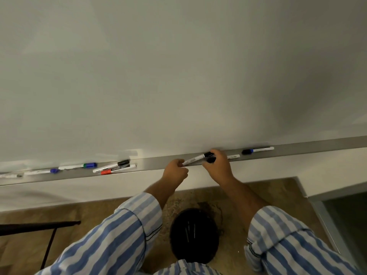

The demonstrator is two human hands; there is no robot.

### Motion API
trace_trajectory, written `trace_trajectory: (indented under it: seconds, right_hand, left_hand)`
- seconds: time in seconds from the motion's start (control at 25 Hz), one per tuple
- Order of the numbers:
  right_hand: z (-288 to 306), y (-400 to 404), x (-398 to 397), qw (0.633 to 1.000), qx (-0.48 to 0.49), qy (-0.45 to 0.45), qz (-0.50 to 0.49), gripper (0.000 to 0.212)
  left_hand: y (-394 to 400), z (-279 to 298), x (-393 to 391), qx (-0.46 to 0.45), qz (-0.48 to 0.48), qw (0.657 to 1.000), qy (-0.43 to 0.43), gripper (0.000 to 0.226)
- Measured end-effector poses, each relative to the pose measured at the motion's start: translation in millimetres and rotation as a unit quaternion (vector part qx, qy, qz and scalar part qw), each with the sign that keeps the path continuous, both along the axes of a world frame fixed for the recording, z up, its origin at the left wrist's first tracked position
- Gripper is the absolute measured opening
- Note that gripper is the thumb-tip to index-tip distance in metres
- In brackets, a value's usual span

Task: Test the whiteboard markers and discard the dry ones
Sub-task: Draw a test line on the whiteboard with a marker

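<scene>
Hands meet over the whiteboard tray (297, 150) — the left hand (175, 171) pinches the tail of a black-capped marker (195, 159), and the right hand (217, 165) curls its fingers round the cap end. Other markers (114, 168) lie along the tray to the left, a blue-capped marker (257, 150) to the right — a black bin (194, 235) stands on the floor below

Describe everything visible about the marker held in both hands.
The marker has a slim white barrel with small dark print and a black cap, and looks like plastic. It lies nearly level, cap end slightly higher, just above the grey metal tray under the whiteboard. The left hand pinches its rear end; the right hand grips the cap end. The cap appears still on.
</scene>
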State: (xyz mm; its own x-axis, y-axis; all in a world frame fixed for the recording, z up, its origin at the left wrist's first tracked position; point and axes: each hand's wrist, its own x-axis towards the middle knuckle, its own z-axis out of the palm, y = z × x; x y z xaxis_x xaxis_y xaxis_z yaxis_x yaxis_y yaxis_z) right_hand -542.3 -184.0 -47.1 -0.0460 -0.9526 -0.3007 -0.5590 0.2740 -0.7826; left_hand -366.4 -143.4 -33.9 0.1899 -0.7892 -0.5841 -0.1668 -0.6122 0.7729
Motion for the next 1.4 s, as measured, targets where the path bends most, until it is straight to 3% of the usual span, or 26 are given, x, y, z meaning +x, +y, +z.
trace_trajectory:
  seconds: [0.08,0.16,0.28,0.36,0.48,0.56,0.68,0.8,0.92,1.08,1.2,1.4]
  right_hand:
    - [9,-1,7,0.995,-0.015,-0.066,-0.068,0.053]
    - [19,-1,15,0.977,-0.034,-0.148,-0.153,0.038]
    - [39,2,31,0.914,-0.005,-0.324,-0.245,0.017]
    - [55,7,44,0.863,0.027,-0.434,-0.257,0.017]
    - [72,20,67,0.861,0.035,-0.47,-0.19,0.015]
    - [80,31,80,0.875,0.036,-0.466,-0.128,0.015]
    - [98,45,95,0.911,0.02,-0.409,-0.038,0.019]
    - [119,52,113,0.95,-0.014,-0.295,0.1,0.022]
    - [145,55,137,0.953,-0.054,-0.23,0.188,0.025]
    - [181,57,180,0.947,-0.133,-0.213,0.2,0.033]
    - [199,69,218,0.941,-0.192,-0.199,0.195,0.022]
    - [227,94,292,0.935,-0.287,-0.128,0.167,0.037]
  left_hand:
    - [2,1,2,-0.007,0.058,0.998,0.036,0.049]
    - [6,5,6,-0.029,0.14,0.986,0.08,0.035]
    - [18,19,13,-0.057,0.241,0.955,0.164,0.014]
    - [25,28,19,-0.076,0.257,0.942,0.204,0.01]
    - [33,45,29,-0.097,0.25,0.93,0.25,0.011]
    - [40,58,37,-0.095,0.221,0.937,0.252,0.009]
    - [54,78,52,-0.119,0.161,0.964,0.176,0.011]
    - [64,108,73,-0.224,0.125,0.951,0.171,0.026]
    - [63,143,94,-0.279,0.099,0.934,0.2,0.034]
    - [64,175,128,-0.324,0.093,0.91,0.241,0.034]
    - [66,195,144,-0.351,0.151,0.879,0.285,0.029]
    - [75,223,193,-0.372,0.219,0.839,0.333,0.03]
